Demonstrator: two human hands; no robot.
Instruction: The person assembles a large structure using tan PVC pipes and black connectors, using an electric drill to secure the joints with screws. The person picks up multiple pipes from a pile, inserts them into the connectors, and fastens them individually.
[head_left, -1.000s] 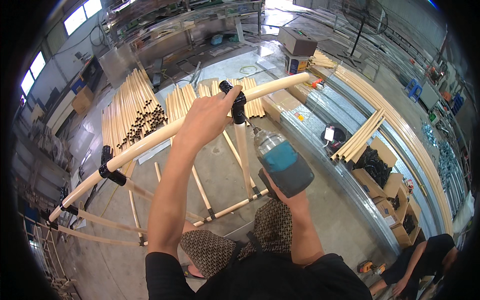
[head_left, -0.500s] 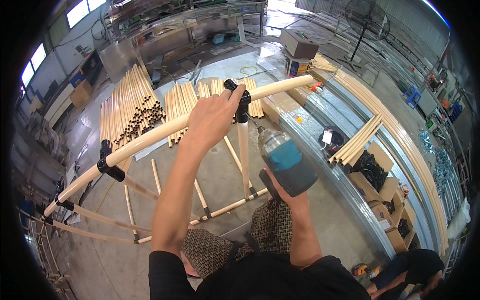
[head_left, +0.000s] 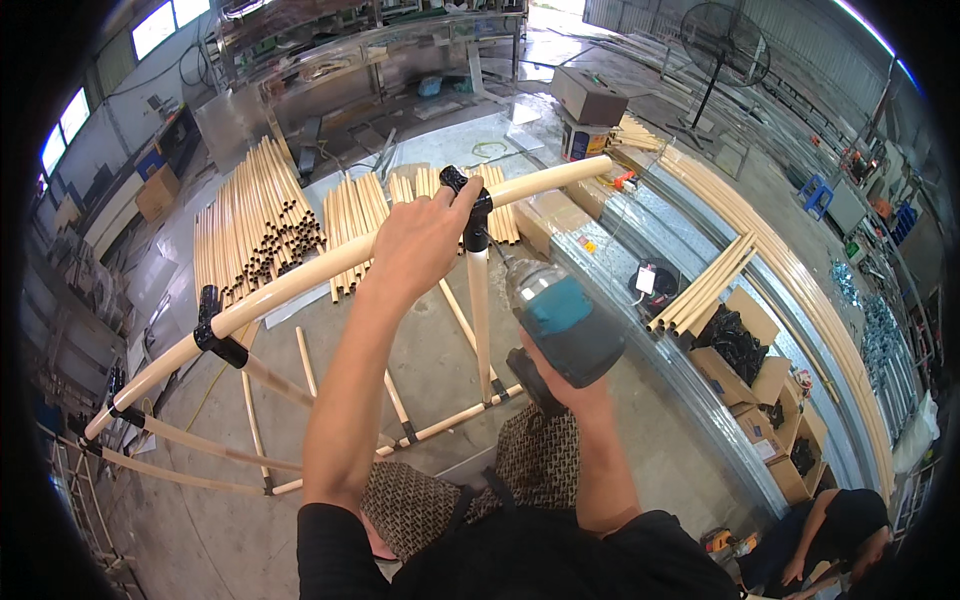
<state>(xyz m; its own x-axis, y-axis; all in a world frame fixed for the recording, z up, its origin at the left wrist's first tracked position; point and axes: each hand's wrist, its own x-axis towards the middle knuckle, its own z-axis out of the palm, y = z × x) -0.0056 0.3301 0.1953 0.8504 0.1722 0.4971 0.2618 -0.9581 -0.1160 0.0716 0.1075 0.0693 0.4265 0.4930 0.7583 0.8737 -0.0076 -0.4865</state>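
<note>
A long cream pipe (head_left: pixel 290 282) runs slantwise across a frame of such pipes. My left hand (head_left: pixel 425 232) is closed over it, its fingers against the black pipe joint (head_left: pixel 476 215) where an upright pipe (head_left: pixel 480 320) meets it. In my right hand (head_left: pixel 560 385) is a cordless drill (head_left: pixel 565 320) with a teal and dark grey body. Its bit points up at the lower part of that joint; whether the tip touches cannot be made out. Another black joint (head_left: pixel 220 340) clasps the long pipe farther left.
Bundles of cream pipes (head_left: pixel 255 225) lie beyond the frame. On the right are metal profiles (head_left: pixel 690 410), loose pipes (head_left: pixel 705 285) and cardboard boxes (head_left: pixel 740 340) of black parts. A co-worker (head_left: pixel 820 540) bends down at the lower right. A standing fan (head_left: pixel 722 50) is farther back.
The whole view has shifted slightly, with pipe, hands and drill a little farther left. The left hand keeps its grip and the drill stays at the joint. The co-worker's arms have moved.
</note>
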